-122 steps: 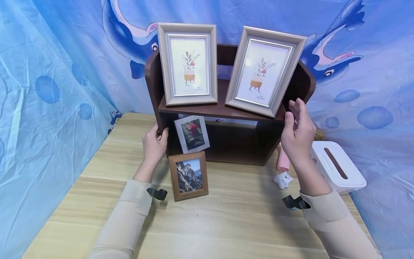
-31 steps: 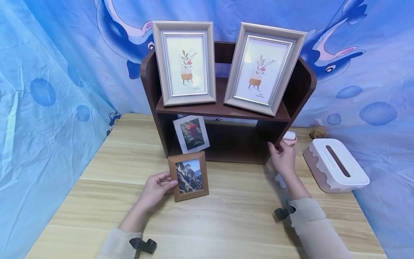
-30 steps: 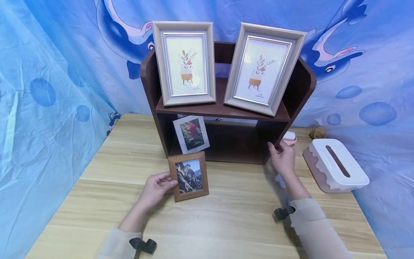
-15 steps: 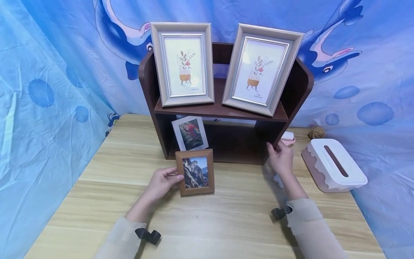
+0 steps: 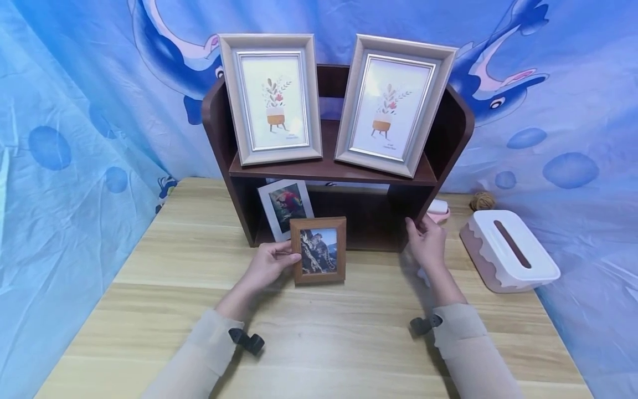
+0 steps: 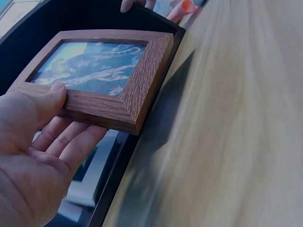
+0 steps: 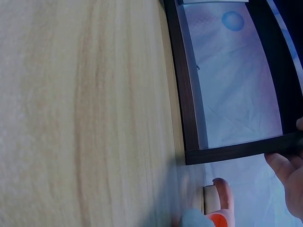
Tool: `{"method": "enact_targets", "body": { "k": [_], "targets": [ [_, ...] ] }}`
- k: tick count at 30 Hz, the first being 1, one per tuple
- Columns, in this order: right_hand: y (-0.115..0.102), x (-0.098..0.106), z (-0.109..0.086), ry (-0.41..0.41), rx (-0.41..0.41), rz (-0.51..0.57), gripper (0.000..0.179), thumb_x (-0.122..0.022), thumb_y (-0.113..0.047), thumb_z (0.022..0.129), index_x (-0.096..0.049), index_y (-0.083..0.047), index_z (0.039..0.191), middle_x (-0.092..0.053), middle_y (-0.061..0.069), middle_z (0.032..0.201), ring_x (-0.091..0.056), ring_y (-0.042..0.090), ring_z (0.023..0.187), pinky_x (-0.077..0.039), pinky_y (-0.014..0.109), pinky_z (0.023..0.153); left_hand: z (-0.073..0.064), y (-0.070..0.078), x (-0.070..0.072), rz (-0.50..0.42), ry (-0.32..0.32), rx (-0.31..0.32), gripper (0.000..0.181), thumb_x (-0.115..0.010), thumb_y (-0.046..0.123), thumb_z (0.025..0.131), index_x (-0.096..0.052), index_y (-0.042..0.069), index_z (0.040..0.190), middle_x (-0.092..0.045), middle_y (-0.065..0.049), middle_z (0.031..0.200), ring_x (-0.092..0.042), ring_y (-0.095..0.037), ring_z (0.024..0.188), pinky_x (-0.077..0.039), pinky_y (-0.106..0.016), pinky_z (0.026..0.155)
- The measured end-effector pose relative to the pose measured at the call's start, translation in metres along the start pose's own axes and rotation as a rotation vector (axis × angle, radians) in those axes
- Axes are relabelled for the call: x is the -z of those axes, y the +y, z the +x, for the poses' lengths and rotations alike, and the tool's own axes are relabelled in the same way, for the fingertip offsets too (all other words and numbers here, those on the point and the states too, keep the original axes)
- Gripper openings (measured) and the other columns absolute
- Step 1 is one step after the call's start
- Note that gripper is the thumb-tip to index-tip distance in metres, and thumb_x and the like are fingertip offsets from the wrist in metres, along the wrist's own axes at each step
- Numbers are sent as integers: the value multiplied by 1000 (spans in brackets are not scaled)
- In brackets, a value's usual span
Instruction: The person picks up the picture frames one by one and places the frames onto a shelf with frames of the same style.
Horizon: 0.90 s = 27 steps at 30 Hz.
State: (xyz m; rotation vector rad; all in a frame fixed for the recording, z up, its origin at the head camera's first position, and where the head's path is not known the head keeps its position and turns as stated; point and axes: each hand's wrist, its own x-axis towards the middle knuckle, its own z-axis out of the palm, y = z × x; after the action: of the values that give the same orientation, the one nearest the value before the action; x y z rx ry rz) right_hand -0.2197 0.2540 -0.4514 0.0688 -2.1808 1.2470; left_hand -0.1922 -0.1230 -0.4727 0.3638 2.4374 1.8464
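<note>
My left hand [image 5: 269, 267] pinches the left edge of a brown wooden photo frame [image 5: 319, 252] with a leopard picture. In the left wrist view the thumb lies on the front of the wooden frame [image 6: 132, 101], fingers behind it. It is held before the lower opening of a dark brown shelf [image 5: 329, 170], overlapping a white-bordered parrot frame [image 5: 287, 206] that leans inside on the left. My right hand [image 5: 430, 244] grips the shelf's right side panel near the bottom. Two beige frames with plant prints, the left one [image 5: 271, 100] and the right one [image 5: 394, 105], stand on the upper board.
Right of the shelf stands a pink-and-white tissue box [image 5: 513, 244] with a slotted lid. Behind it lies a ball of brown twine [image 5: 482, 200]. A pink-and-white object [image 5: 438, 209] sits beside the right panel. A blue dolphin-print curtain [image 5: 573, 72] hangs behind the wooden table [image 5: 309, 343].
My left hand left the shelf's left side, took the leopard frame and shifted it right and toward the shelf. My right hand lowered from beside the shelf onto its right panel.
</note>
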Motion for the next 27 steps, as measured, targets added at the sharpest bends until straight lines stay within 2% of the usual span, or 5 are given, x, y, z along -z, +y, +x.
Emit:
{"method": "enact_targets", "body": {
  "k": [7, 10, 14, 20, 27],
  "targets": [
    [3, -1, 0, 11, 37, 10, 13, -68, 2, 93, -71, 10, 103, -72, 29, 101, -71, 44, 94, -51, 6, 78, 22, 6, -18, 13, 4, 39, 47, -77, 9, 89, -62, -8, 131, -71, -22, 110, -72, -29, 98, -60, -32, 85],
    [4, -1, 0, 22, 54, 8, 13, -68, 3, 92, -71, 10, 101, -72, 29, 98, -72, 43, 92, -49, 4, 77, 33, 9, -26, -47, 0, 46, 45, -75, 5, 90, -62, -7, 132, -69, -22, 110, -72, -26, 98, -61, -32, 83],
    [4, -1, 0, 32, 56, 3, 11, -69, 4, 91, -71, 10, 100, -72, 29, 96, -72, 41, 91, -48, 2, 76, 48, 11, -37, -126, -1, 15, 38, -70, -1, 93, -64, -7, 129, -70, -21, 102, -72, -20, 92, -62, -32, 80],
    [2, -2, 0, 34, 44, 44, 12, -67, 7, 91, -70, 12, 101, -72, 31, 98, -71, 43, 93, -49, 3, 77, 69, 17, -55, -49, 61, -33, 34, -71, 5, 94, -68, -3, 126, -73, -17, 100, -71, -19, 89, -61, -31, 79],
    [0, -3, 0, 31, 14, 31, 13, -67, 4, 92, -70, 12, 103, -72, 30, 100, -72, 43, 95, -54, 10, 80, 99, 21, -76, -41, 97, -49, 31, -73, 8, 93, -71, -3, 121, -73, -16, 100, -66, -13, 81, -55, -21, 69]
  ]
}}
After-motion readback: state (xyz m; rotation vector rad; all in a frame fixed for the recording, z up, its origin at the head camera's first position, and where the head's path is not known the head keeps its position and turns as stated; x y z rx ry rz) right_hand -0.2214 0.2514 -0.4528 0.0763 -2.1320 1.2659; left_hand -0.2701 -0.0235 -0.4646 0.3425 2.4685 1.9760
